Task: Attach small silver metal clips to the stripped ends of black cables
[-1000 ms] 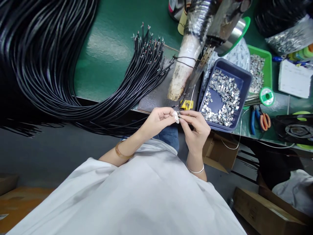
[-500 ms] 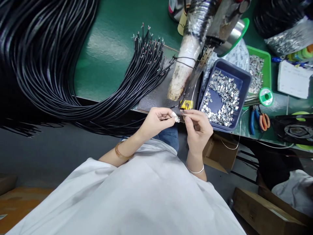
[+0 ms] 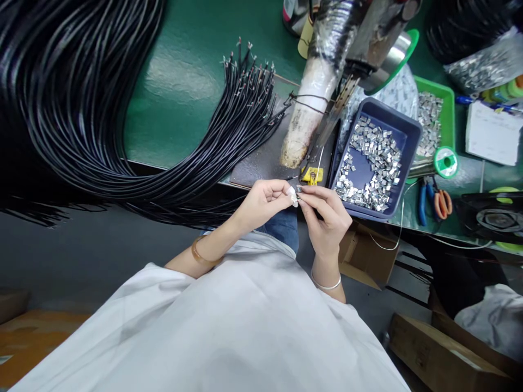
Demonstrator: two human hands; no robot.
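My left hand [image 3: 263,205] is closed in a pinch, with small white and silvery bits at its fingertips and a short black cable end just above. Close against it on the right, my right hand [image 3: 327,218] pinches something too small to make out. Behind my hands a yellow clip [image 3: 312,175] sits below the tip of a soldering tool [image 3: 327,128]. A stained, plastic-wrapped tube [image 3: 298,130] leans down beside it. To the right, a blue tray [image 3: 402,128] holds many small metal connectors [image 3: 376,158].
Black cables [image 3: 183,182] sweep across the green table [image 3: 175,81] from the left, their stripped ends lying behind my hands. A green tray [image 3: 447,109], a solder spool [image 3: 446,162], pliers [image 3: 423,204] and a fan [image 3: 490,218] are at the right. Another person's sleeve [image 3: 492,318] shows lower right.
My right hand has moved slightly left, bringing its fingertips up to those of my left hand. More of the yellow clip shows. My left hand has barely moved.
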